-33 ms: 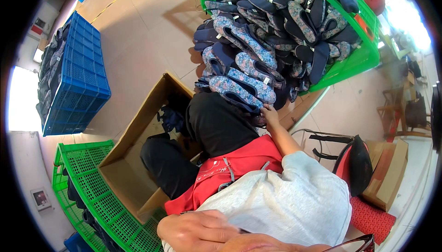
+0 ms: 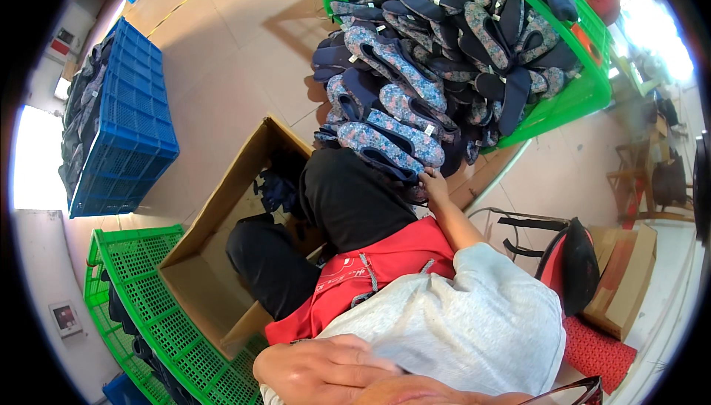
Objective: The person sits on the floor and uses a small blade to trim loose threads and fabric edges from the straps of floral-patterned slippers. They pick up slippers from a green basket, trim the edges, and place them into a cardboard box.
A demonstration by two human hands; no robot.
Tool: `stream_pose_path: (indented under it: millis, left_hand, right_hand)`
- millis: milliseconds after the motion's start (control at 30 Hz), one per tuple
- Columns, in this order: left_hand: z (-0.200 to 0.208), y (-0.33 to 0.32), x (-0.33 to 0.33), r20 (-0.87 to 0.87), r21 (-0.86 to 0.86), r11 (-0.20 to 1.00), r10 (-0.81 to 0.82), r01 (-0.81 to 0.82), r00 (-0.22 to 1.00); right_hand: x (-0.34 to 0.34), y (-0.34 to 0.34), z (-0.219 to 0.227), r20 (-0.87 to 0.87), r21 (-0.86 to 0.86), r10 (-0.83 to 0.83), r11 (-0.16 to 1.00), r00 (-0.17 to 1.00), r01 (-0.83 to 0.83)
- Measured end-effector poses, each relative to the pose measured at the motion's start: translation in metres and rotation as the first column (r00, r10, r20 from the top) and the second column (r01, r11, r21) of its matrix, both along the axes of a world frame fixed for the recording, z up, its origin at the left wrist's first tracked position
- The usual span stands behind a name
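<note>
My right hand point(image 2: 432, 181) reaches to the pile beside my knee, its fingertips closed on the edge of a floral slipper point(image 2: 370, 144) with a dark blue lining. Other blue and pink floral slippers point(image 2: 394, 64) lie stacked around it, some with small white tags. My left hand point(image 2: 322, 372) is large and close at the lower edge, its fingers curled together. A small dark tip shows beyond those fingers, but what it belongs to is hidden.
A green crate point(image 2: 548, 120) heaped with slippers stands behind the pile. An open cardboard box point(image 2: 215, 290) is around my legs, with a green crate point(image 2: 152, 294) left of it. A blue crate point(image 2: 137, 116) stands farther left. At right are a black-and-red bag point(image 2: 574, 268) and a carton point(image 2: 626, 279).
The fingers of my left hand have shifted slightly to the right. My right hand and the slippers look the same.
</note>
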State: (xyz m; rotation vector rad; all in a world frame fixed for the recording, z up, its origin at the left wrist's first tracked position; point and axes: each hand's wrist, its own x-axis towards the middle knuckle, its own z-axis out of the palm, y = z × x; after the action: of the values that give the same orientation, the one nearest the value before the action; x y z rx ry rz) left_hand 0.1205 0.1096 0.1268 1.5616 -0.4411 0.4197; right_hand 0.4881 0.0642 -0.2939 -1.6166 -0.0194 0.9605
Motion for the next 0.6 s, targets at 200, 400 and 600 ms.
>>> stream_pose_path:
  millis: [200,400,600]
  left_hand:
    - [-0.021,-0.036,0.022,0.197,-0.125,0.969,0.235,-0.214,0.952]
    - [-0.02,-0.009,0.01,0.1,0.088,0.99,-0.119,0.111,0.988]
    - [-0.008,-0.015,-0.006,0.097,-0.129,0.991,-0.015,0.028,0.995]
  right_hand:
    - [-0.008,0.004,0.019,0.044,-0.128,0.079,0.989,0.996,-0.073]
    - [-0.008,0.004,-0.002,-0.035,0.022,0.17,0.985,0.985,-0.169]
    - [-0.029,0.011,0.039,0.068,-0.033,0.237,0.971,0.969,-0.236]
